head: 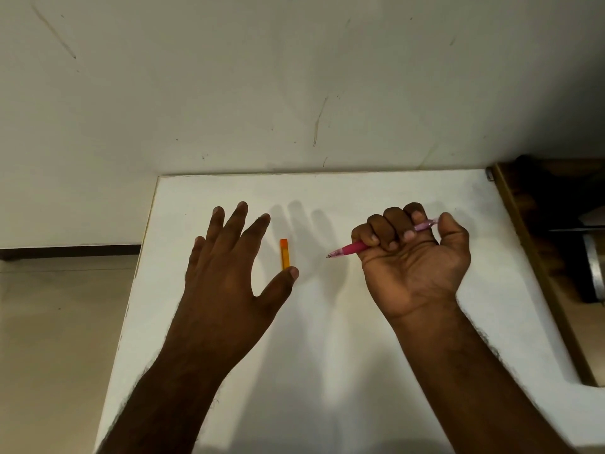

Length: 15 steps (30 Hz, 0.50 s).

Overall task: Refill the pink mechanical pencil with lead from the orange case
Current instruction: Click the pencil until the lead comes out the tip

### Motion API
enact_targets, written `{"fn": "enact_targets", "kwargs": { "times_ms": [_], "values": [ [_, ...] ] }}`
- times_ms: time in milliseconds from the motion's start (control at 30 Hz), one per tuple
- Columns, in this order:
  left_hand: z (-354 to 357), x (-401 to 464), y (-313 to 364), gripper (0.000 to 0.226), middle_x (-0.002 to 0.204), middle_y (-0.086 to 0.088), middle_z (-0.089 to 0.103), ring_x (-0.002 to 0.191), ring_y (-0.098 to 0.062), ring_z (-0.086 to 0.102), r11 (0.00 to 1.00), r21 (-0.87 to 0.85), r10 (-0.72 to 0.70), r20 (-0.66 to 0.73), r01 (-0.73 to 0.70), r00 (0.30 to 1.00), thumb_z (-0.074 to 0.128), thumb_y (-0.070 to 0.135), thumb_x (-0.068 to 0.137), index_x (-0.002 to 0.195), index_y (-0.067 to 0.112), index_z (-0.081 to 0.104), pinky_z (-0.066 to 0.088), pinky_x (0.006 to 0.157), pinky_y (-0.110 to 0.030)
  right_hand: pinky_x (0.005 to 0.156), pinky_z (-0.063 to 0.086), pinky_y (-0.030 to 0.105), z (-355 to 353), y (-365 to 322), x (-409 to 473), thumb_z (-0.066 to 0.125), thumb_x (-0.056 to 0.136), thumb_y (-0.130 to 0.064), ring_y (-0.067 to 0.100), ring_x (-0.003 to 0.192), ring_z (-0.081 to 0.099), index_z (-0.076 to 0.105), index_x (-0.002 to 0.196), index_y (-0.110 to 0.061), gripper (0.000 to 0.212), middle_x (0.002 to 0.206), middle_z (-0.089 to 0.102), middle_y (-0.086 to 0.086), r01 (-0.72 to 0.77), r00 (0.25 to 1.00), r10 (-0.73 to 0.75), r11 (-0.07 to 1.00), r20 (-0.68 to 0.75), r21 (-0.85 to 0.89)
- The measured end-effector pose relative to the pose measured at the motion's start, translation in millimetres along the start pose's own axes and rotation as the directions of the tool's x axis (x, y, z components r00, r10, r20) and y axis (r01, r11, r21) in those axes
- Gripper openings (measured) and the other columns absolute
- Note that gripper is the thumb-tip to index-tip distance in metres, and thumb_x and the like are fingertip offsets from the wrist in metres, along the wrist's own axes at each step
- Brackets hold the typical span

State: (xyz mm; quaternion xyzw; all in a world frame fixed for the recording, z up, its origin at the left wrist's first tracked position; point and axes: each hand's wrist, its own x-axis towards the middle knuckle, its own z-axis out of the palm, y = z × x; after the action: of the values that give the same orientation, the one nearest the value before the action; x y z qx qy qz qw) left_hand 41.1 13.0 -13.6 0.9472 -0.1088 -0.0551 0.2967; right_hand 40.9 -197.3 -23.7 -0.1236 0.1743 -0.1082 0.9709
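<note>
Though unheld, orange case beside left hand

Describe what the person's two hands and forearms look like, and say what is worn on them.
Both the left hand and the right hand are bare: no gloves, rings, watch or bracelets show. The forearms are also uncovered as far as the frame's lower edge, with no sleeve in sight, and show visible hair. The fingers have short, unpainted nails.

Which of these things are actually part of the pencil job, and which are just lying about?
For the job:
pink mechanical pencil, gripped in the right hand
orange case, on the white table by the open left hand

Lying about:
metal object, far right, off the table
</note>
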Motion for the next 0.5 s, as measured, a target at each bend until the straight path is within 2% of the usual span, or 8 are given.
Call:
{"fn": "enact_targets", "kwargs": {
  "times_ms": [167,300,433,500],
  "values": [
    [-0.2,-0.6,0.0,0.082,0.167,0.011,0.012,0.154,-0.008,-0.005,1.0,-0.005,-0.001,0.002,0.001,1.0,0.047,0.069,0.081,0.152,0.031,0.034,0.008,0.125,-0.044,0.055,0.034,0.028,-1.0,0.1,0.5,0.027,0.098,-0.037,0.015,0.049,0.026,0.044,0.066,-0.017,0.041,0.056,0.034,-0.004,0.007,1.0,-0.007,1.0,-0.013,-0.025],
    [0.0,-1.0,-0.8,0.081,0.167,0.01,0.012,0.154,-0.009,-0.005,1.0,0.001,0.005,0.007,-0.005,1.0,0.047,0.068,0.081,0.152,0.031,0.034,0.008,0.125,-0.044,0.055,0.033,0.028,-0.4,0.4,0.5,0.03,0.098,-0.044,0.015,0.05,0.026,0.045,0.068,-0.017,0.043,0.056,0.033,-0.003,0.002,1.0,-0.002,1.0,-0.024,-0.009],
    [-0.1,-0.5,0.1,0.081,0.166,0.009,0.014,0.154,-0.01,-0.004,1.0,0.004,0.006,0.008,-0.006,1.0,0.047,0.068,0.081,0.152,0.03,0.035,0.012,0.125,-0.048,0.053,0.035,0.028,0.0,-0.8,1.1,0.029,0.098,-0.036,0.015,0.048,0.026,0.043,0.065,-0.018,0.04,0.055,0.033,-0.004,0.008,0.999,-0.009,1.0,-0.034,-0.026],
    [-0.3,-0.1,0.0,0.08,0.166,0.009,0.014,0.154,-0.01,-0.004,1.0,0.009,0.008,0.01,-0.008,1.0,0.047,0.067,0.081,0.152,0.031,0.036,0.012,0.125,-0.048,0.054,0.034,0.027,0.0,-0.7,0.8,0.03,0.099,-0.041,0.015,0.048,0.026,0.043,0.067,-0.017,0.042,0.055,0.033,-0.004,0.003,0.999,-0.003,1.0,-0.034,-0.009]
  ]
}}
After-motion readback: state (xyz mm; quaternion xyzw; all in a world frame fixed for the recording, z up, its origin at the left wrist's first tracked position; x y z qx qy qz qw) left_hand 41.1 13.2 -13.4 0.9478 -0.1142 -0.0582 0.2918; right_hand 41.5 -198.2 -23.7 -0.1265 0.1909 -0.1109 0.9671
